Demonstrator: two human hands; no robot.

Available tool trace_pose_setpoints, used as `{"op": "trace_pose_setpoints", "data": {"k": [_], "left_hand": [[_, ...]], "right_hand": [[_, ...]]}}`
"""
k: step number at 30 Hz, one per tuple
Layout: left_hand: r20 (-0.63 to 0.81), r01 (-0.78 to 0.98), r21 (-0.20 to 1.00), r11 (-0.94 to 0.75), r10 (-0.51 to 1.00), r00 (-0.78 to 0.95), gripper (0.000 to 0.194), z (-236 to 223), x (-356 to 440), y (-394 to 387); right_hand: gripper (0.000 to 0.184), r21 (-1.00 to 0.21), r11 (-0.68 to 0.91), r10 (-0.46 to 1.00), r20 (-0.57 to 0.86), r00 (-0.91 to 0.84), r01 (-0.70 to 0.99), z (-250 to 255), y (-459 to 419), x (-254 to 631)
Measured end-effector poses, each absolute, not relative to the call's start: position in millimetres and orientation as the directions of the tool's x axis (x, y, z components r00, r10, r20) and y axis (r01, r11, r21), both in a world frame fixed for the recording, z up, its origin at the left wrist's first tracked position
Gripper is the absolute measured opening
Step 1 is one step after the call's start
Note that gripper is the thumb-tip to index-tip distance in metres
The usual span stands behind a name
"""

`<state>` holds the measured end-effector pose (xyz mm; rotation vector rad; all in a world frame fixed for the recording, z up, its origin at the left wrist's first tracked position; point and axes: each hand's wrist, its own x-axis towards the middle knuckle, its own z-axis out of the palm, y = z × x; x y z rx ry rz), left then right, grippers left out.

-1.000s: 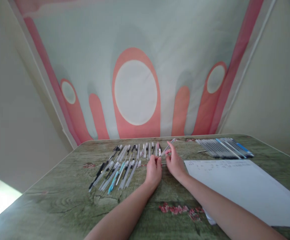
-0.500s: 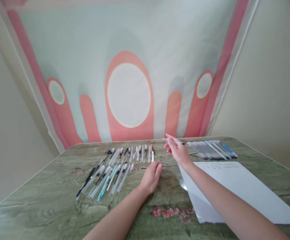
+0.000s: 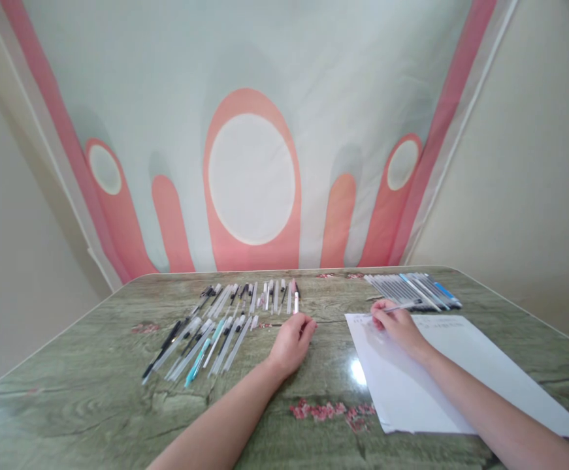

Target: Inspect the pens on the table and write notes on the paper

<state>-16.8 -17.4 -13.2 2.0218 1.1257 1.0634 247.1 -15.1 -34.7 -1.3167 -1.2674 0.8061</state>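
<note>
My right hand (image 3: 399, 328) rests over the upper left of a white sheet of paper (image 3: 441, 378), its fingers pinched round a clear pen with a dark end (image 3: 406, 305). The pen's tip is hidden behind the fingers. Several small handwritten marks run along the top of the sheet. On the tabletop left of the paper lies my left hand (image 3: 290, 344), its fingers curled closed; whatever may be inside them is hidden. Just beyond its knuckles is a white pen (image 3: 296, 301), at the right end of a row of pens (image 3: 252, 298).
Nearer on the left, a second group of pens (image 3: 200, 349) includes a turquoise pen (image 3: 196, 365). At the far right several clear pens and a few blue ones (image 3: 411, 292) lie side by side. The wood-patterned table (image 3: 93, 391) meets a printed backdrop (image 3: 252, 258).
My right hand has come down from above the table's far part to the paper, moving right and nearer with the pen. My left hand has stayed almost in place.
</note>
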Motion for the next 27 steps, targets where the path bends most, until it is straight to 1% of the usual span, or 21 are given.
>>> {"op": "trace_pose_setpoints", "data": {"k": [2,7,12,19,27], "left_hand": [[0.359,0.413,0.777,-0.474,0.874,0.327,0.026,-12.6,-16.8,-17.5],[0.381,0.429,0.754,-0.498,0.863,0.332,0.025,-11.4,-17.3,-18.4],[0.405,0.466,0.708,-0.531,0.845,0.349,0.026,-11.9,-17.6,-18.3],[0.394,0.505,0.671,-0.543,0.838,0.377,0.027,-12.2,-17.4,-19.0],[0.378,0.52,0.654,-0.549,0.833,0.404,0.027,-10.8,-18.0,-19.1]], "right_hand": [[0.011,-0.945,0.153,0.958,0.214,0.189,0.29,-36.5,-15.2,246.8],[0.015,-0.868,0.145,0.923,0.292,0.251,0.475,-37.0,-13.4,248.5],[0.016,-0.793,0.141,0.922,0.323,0.213,0.593,-38.4,-12.9,251.4],[0.018,-0.724,0.151,0.937,0.323,0.137,0.674,-38.5,-12.5,251.2],[0.017,-0.684,0.153,0.934,0.337,0.122,0.713,-40.7,-11.4,252.6]]}}
